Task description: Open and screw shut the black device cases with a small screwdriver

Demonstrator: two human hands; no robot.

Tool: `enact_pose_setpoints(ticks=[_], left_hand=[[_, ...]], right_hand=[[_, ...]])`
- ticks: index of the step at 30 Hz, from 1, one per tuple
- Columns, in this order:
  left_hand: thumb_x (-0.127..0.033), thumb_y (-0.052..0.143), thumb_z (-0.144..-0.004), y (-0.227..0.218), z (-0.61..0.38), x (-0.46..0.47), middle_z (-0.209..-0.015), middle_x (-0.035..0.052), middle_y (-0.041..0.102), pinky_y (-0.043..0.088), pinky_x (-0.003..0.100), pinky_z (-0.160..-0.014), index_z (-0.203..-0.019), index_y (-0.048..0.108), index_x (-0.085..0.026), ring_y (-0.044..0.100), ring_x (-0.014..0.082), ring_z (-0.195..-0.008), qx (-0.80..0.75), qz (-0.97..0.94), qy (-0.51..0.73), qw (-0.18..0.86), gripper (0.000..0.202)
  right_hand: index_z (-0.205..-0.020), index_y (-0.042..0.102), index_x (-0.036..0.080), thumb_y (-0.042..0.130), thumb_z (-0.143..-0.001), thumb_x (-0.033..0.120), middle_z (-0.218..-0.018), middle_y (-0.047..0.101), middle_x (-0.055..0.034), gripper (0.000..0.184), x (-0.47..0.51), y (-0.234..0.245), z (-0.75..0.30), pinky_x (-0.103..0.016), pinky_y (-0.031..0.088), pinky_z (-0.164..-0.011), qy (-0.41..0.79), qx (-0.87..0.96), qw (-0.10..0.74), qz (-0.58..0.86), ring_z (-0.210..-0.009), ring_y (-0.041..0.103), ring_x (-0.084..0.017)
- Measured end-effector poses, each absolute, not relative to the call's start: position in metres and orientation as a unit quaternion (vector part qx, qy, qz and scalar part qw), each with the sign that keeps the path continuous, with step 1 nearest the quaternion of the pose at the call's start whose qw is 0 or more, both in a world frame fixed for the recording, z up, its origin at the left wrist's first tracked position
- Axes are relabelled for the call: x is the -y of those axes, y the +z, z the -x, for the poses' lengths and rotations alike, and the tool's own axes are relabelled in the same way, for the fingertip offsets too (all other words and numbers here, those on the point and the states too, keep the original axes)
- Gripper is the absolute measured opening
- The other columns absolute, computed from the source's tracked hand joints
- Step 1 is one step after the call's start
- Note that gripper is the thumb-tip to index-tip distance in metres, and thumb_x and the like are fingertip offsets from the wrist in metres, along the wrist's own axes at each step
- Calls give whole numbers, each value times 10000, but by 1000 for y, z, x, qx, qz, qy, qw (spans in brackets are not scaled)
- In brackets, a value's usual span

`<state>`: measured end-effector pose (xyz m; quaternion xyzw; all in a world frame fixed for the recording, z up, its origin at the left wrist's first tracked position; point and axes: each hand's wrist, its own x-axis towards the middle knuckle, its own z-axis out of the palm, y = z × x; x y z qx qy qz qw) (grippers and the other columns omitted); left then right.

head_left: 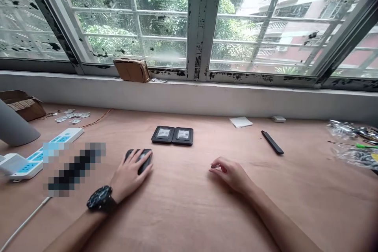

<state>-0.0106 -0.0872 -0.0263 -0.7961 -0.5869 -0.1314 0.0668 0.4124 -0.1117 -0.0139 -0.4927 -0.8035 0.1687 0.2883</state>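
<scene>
My left hand (pixel 130 173), with a black watch on its wrist, rests over a flat black solid-state drive (pixel 144 162). Its fingers lie across the top and the thumb is along the right side; much of the drive is hidden. Two similar black drives (pixel 162 134) with white labels lie side by side just beyond. To the right, my right hand (pixel 228 173) is held low over the table, thumb and fingertips pinched together. Something tiny and dark shows at the fingertips, too small to name.
At the left are a white power strip (pixel 72 134), a grey lamp-like base (pixel 17 126) and a cardboard box (pixel 25 104). A black strip (pixel 272 142), white card (pixel 241 122) and green-handled screwdriver (pixel 364 146) lie right. Windows rise behind the table (pixel 183 212).
</scene>
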Motion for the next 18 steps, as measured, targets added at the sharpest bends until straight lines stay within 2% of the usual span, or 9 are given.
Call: enact_pose_setpoints(ticks=[3, 6, 9, 13, 18], left_hand=[[-522, 382, -1007, -25, 33, 48, -1587, 32, 416, 213, 569, -1201, -1499, 465, -351, 327, 323, -1478, 617, 773, -126, 75, 527], [-486, 307, -1036, -21, 40, 5, -1578, 7, 433, 187, 525, -1210, -1472, 500, -353, 337, 292, -1468, 641, 753, -135, 55, 495], [-492, 240, -1055, -18, 35, -33, -1569, 1, 448, 230, 502, -1185, -1460, 513, -351, 345, 274, -1456, 663, 733, -147, 32, 509], [-564, 274, -1042, -16, 21, -65, -1557, -20, 465, 250, 454, -1175, -1419, 556, -375, 364, 253, -1442, 645, 749, -151, 19, 508], [-691, 339, -986, -17, 3, -81, -1560, 16, 460, 224, 483, -1182, -1426, 557, -350, 355, 291, -1448, 629, 761, -158, 11, 598]], right_hand=[[-959, 709, 264, 593, -963, 473, -899, 739, -41, 239, 113, -12, -409, -319, 462, -634, 178, 803, 288, 491, -671, 595, -190], [-947, 715, 260, 609, -947, 476, -886, 738, -46, 240, 113, -11, -410, -321, 469, -635, 184, 797, 292, 495, -668, 592, -191], [-944, 713, 259, 628, -935, 472, -870, 731, -36, 229, 112, -11, -413, -316, 468, -635, 184, 793, 289, 504, -664, 588, -187], [-941, 707, 260, 634, -936, 457, -885, 726, -24, 210, 112, -13, -416, -307, 469, -647, 185, 786, 288, 515, -679, 598, -179], [-938, 713, 258, 650, -926, 459, -874, 721, -17, 211, 111, -13, -414, -295, 471, -657, 192, 783, 284, 518, -698, 619, -178]])
